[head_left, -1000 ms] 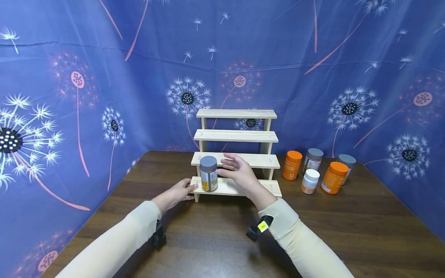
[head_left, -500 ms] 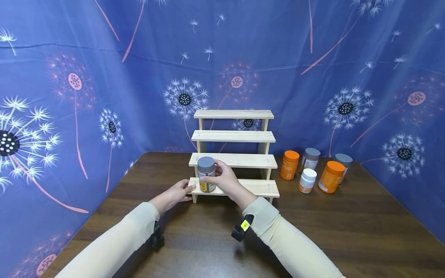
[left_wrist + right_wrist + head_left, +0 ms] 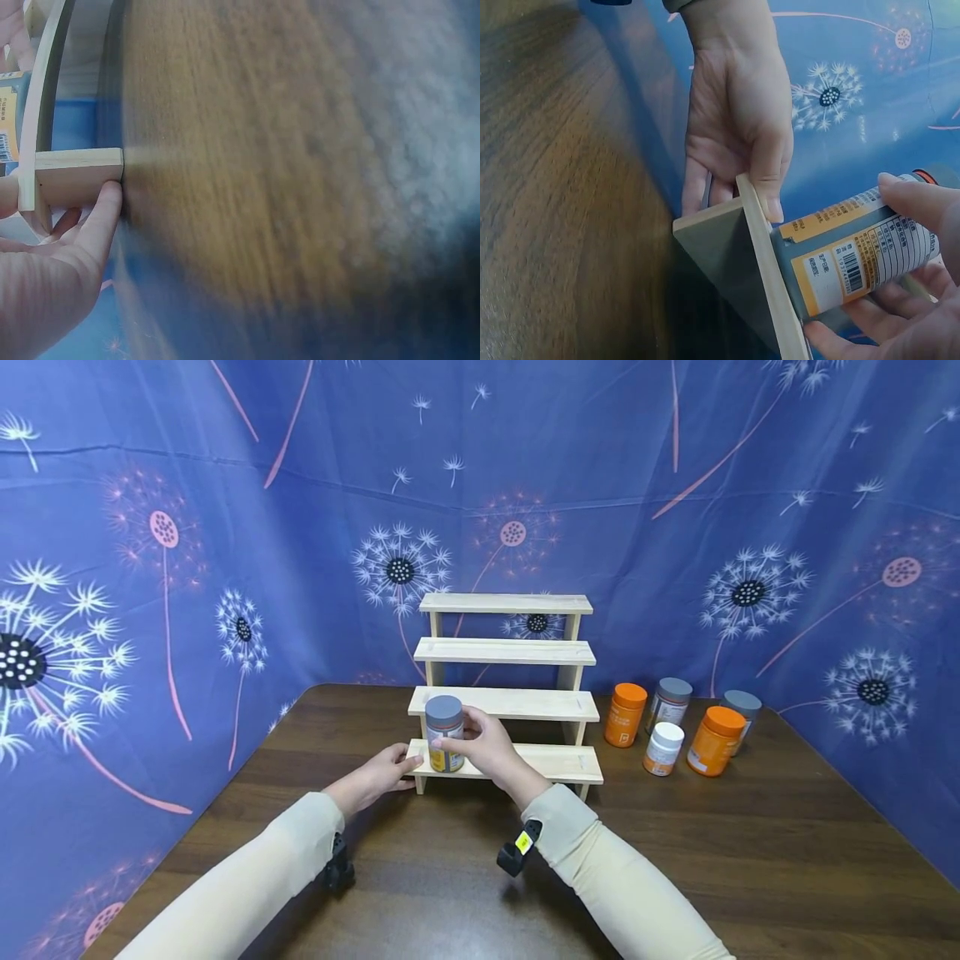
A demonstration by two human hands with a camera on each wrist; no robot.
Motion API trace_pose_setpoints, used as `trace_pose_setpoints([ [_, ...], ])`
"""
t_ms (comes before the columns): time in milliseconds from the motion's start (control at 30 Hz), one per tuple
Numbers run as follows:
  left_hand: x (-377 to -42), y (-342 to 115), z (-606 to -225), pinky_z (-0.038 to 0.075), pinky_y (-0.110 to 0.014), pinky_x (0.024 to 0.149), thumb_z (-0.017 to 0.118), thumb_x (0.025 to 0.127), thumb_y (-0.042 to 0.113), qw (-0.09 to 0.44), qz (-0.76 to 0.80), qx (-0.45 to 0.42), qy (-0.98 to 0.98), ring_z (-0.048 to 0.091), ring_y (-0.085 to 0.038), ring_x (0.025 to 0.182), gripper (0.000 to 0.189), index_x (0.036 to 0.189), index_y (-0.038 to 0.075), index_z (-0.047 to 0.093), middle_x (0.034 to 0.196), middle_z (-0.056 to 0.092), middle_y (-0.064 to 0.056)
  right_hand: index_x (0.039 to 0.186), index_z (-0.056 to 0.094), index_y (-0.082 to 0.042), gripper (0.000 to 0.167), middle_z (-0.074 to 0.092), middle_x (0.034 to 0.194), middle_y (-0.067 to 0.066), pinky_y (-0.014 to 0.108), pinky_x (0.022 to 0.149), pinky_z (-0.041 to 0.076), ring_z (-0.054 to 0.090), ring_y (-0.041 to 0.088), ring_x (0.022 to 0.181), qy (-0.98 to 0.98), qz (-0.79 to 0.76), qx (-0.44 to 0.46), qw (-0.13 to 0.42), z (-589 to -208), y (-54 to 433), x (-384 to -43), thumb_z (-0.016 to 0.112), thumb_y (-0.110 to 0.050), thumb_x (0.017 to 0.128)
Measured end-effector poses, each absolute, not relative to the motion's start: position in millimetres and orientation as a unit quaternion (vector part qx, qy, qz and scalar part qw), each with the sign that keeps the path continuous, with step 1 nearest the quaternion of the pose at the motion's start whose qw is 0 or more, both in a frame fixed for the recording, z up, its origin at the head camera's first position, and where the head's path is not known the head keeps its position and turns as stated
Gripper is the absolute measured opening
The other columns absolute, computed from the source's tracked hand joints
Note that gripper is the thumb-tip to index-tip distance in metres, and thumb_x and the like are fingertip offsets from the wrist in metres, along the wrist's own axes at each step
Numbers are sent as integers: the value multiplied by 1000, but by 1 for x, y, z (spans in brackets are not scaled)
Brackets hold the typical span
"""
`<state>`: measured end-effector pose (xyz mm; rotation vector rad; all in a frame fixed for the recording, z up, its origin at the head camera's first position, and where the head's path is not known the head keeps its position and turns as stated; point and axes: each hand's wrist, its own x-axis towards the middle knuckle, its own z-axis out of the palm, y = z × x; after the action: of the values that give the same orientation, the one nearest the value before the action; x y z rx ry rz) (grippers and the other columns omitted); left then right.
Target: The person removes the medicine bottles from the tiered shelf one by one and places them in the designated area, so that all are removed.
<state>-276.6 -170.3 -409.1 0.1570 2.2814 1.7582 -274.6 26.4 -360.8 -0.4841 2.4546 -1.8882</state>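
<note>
A grey-lidded supplement bottle (image 3: 445, 733) with a yellow and white label stands upright at the left end of the lowest step of a pale wooden tiered shelf (image 3: 506, 702). My right hand (image 3: 491, 747) grips it from the right, thumb across the front and fingers behind; the right wrist view shows the barcode side of the bottle (image 3: 847, 259) between them. At the left end of that same step, my left hand (image 3: 377, 778) holds the shelf, thumb on the board's top. In the left wrist view its fingers (image 3: 103, 217) lie against the wooden leg (image 3: 79, 176).
Right of the shelf stand two orange bottles (image 3: 626, 715) (image 3: 716, 742), two grey-lidded bottles (image 3: 670, 702) (image 3: 742, 706) and a small white-lidded bottle (image 3: 663, 749). The dark wooden table (image 3: 420, 877) meets a blue dandelion-print cloth (image 3: 300, 568) behind.
My right hand has moved left from beside the grey-lidded bottle and now grips it. My left hand keeps its place on the shelf's end. The bottle stays on the lowest step.
</note>
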Motion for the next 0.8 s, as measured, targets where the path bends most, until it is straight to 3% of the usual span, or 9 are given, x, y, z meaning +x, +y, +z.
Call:
trace_pose_setpoints([
  [333, -278, -170, -410, 49, -47, 103, 41, 104, 11, 125, 598, 41, 791, 56, -28, 110, 39, 134, -13, 34, 126, 47, -27, 134, 55, -10, 64, 67, 119, 9, 40, 98, 52, 62, 23, 105, 801, -580, -147, 3, -359, 27, -275, 82, -23, 78],
  [800, -278, -170, -410, 51, -47, 102, 43, 104, 11, 123, 603, 39, 787, 57, -23, 104, 38, 132, -14, 36, 118, 52, -23, 134, 55, -8, 61, 66, 120, 11, 40, 98, 52, 63, 23, 105, 798, -579, -169, 10, -355, 29, -274, 81, -21, 80],
])
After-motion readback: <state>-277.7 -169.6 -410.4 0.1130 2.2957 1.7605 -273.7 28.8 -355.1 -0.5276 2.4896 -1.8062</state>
